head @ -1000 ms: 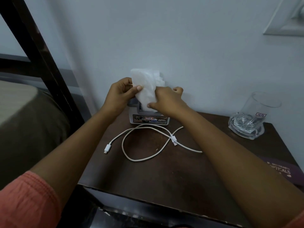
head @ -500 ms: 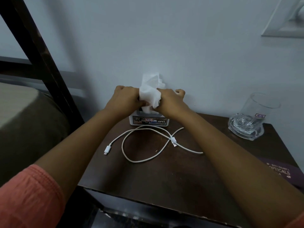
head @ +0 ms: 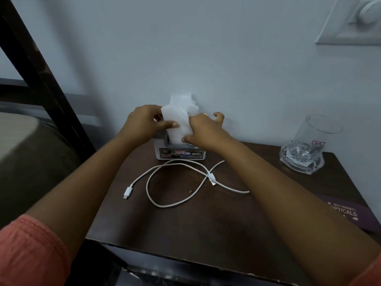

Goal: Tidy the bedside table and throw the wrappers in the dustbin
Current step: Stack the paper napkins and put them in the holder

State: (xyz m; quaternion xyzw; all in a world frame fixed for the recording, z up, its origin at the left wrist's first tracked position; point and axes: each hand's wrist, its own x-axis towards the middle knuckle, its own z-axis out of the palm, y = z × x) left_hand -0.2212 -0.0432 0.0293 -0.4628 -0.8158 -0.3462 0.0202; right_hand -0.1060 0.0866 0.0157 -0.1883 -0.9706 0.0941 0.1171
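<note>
A bundle of white tissues (head: pixel 179 118) stands up out of a small white holder (head: pixel 181 154) labelled OPEL at the back of the dark wooden bedside table (head: pixel 206 219). My left hand (head: pixel 144 122) pinches the tissues from the left with thumb and fingers. My right hand (head: pixel 204 129) grips them from the right, its thumb low at the holder's mouth. A white charging cable (head: pixel 171 182) lies looped on the table just in front of the holder, between my forearms.
An empty glass tumbler (head: pixel 309 145) stands at the back right corner. A dark purple opticals case (head: pixel 348 213) lies at the right edge. A bed with a dark frame (head: pixel 41 79) is on the left. The wall is close behind the holder.
The crumpled tissues squeezed between both hands are now flattened and sit lower in the holder. Both hands have shifted slightly down and apart around them.
</note>
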